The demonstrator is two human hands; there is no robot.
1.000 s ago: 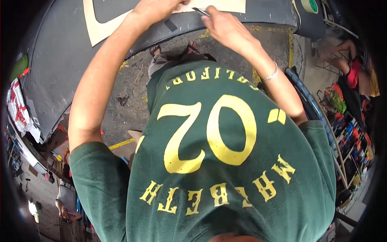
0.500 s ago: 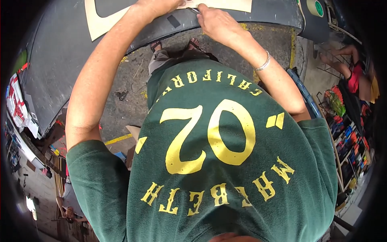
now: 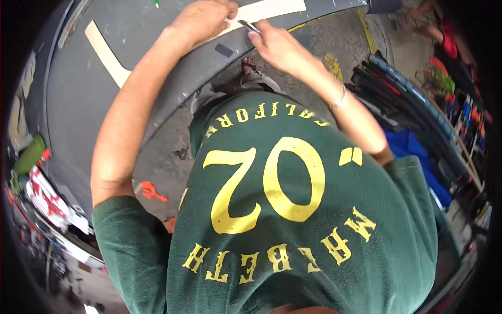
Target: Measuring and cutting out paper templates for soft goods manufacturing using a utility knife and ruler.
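A cream-coloured, card-like cut-out (image 3: 107,55) with a curved inner corner lies on the dark grey tabletop (image 3: 104,104). Its strip (image 3: 277,7) reaches to the right past both hands. My left hand (image 3: 201,23) rests on the strip with bent fingers closed down at its edge; the fingertips are partly hidden. In my right hand (image 3: 277,46) is a slim metal-bladed utility knife (image 3: 248,25), its blade pointing up and left over the strip. My right thumb and fingers are closed round the handle. A small dark rectangle (image 3: 224,50) lies on the tabletop just below the strip.
A green pencil (image 3: 156,3) lies at the far edge of view. Dark rolls (image 3: 384,86) and a blue sheet (image 3: 418,162) are on the right. A red-orange item (image 3: 151,191) lies on the floor beside my left arm. Another person (image 3: 447,39) is at the upper right.
My view has shifted, so more tabletop and the green pencil now show. The knife stays in my right hand, and its blade now shows more clearly over the strip.
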